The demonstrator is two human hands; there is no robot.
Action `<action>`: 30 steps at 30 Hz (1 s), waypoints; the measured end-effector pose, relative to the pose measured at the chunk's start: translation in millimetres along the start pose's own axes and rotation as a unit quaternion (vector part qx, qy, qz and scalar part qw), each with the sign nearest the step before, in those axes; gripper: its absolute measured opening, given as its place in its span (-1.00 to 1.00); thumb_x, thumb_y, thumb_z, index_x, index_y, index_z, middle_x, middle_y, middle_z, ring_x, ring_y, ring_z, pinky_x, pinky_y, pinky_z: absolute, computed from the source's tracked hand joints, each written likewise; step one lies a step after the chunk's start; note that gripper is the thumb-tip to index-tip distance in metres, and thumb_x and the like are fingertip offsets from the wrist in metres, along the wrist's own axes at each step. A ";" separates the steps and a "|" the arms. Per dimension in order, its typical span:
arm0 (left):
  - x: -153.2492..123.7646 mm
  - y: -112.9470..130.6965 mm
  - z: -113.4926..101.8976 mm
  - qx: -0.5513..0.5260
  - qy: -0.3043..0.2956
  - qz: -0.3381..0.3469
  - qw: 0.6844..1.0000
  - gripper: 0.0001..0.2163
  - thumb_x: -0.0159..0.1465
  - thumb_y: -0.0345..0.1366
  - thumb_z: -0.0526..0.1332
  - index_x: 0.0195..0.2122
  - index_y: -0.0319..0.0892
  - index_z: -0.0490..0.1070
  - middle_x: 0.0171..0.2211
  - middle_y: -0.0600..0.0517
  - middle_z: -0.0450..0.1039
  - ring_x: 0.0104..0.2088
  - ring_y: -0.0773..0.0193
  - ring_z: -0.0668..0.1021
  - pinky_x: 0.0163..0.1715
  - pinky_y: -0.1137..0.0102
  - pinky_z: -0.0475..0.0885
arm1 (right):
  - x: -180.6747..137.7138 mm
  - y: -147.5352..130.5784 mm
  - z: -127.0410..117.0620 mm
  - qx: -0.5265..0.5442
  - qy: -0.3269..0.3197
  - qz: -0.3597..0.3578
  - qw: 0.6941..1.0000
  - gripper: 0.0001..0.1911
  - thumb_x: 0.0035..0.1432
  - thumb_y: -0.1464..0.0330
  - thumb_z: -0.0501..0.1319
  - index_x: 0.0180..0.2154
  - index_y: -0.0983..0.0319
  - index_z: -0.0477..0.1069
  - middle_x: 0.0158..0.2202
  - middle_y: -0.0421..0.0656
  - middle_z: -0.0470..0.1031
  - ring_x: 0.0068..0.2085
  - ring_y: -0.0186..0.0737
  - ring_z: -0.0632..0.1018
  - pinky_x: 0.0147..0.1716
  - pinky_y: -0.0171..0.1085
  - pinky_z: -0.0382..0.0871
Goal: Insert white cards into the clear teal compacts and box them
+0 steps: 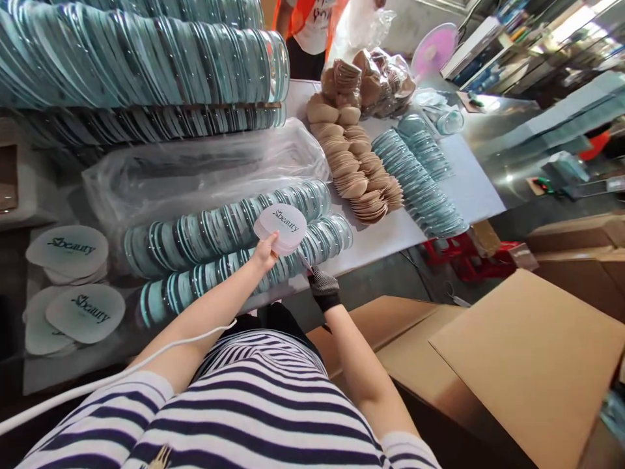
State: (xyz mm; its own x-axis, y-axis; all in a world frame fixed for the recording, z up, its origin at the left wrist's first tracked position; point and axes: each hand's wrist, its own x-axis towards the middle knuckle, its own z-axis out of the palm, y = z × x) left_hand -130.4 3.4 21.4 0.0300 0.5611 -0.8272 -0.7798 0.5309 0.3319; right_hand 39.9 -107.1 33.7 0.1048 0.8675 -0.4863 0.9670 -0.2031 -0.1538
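Observation:
My bare left hand (267,253) is closed around the edge of a stack of round white cards (280,225), with "beauty" printed in dark letters on the top one. My right hand (323,285), in a dark striped glove, is closed just right of the stack. A thin pale edge shows at its fingertips, too small to make out. Beneath both hands lie two long rows of clear round plastic lids (234,225), standing on edge side by side. More printed cards (85,312) lie in two loose piles at the left.
Brown paper discs (349,163) lie in overlapping rows, with more lid rows (420,182) to their right. Large lid stacks (146,58) rise at the back left behind a clear plastic bag (209,163). Open cardboard boxes (532,352) stand at right. A person in an orange vest stands opposite.

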 end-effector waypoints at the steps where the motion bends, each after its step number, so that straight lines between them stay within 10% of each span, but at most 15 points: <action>1: 0.7 0.6 -0.6 0.001 -0.005 0.001 1.000 -0.66 0.22 -0.54 0.25 0.01 -0.16 0.46 -0.13 -0.02 0.60 -0.09 0.24 0.61 0.00 0.37 0.50 | 10.3 -4.8 -8.0 -0.008 -0.017 0.007 1.000 -0.63 0.34 0.20 -0.01 -0.04 0.24 0.43 -0.20 -0.02 0.59 -0.20 -0.14 0.58 -0.30 -0.31 0.27; 7: 4.5 0.2 -3.0 0.000 -0.016 -0.001 1.000 -0.68 0.22 -0.53 0.25 0.00 -0.19 0.46 -0.17 -0.03 0.61 -0.13 0.24 0.63 0.01 0.34 0.49 | 11.0 -5.3 -37.5 -0.063 -0.053 0.023 0.996 -0.59 0.38 0.21 -0.11 0.02 0.26 0.36 -0.21 0.01 0.58 -0.24 -0.13 0.58 -0.34 -0.31 0.23; 30: 6.0 0.7 -4.5 0.020 -0.014 0.003 1.000 -0.67 0.23 -0.50 0.25 0.04 -0.22 0.45 -0.08 -0.08 0.58 -0.05 0.18 0.60 0.06 0.28 0.47 | 60.0 -22.7 -24.3 -0.042 -0.087 -0.058 0.994 -0.67 0.34 0.34 -0.05 -0.12 0.22 0.47 -0.19 0.01 0.58 -0.16 -0.12 0.58 -0.23 -0.26 0.32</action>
State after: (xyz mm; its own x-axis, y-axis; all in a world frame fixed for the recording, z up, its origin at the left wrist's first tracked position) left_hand -133.6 4.3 14.5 0.0428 0.5812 -0.8126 -0.7549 0.5516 0.3547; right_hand 29.9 -39.4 28.9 -0.0421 0.7901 -0.6116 0.9870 -0.0622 -0.1483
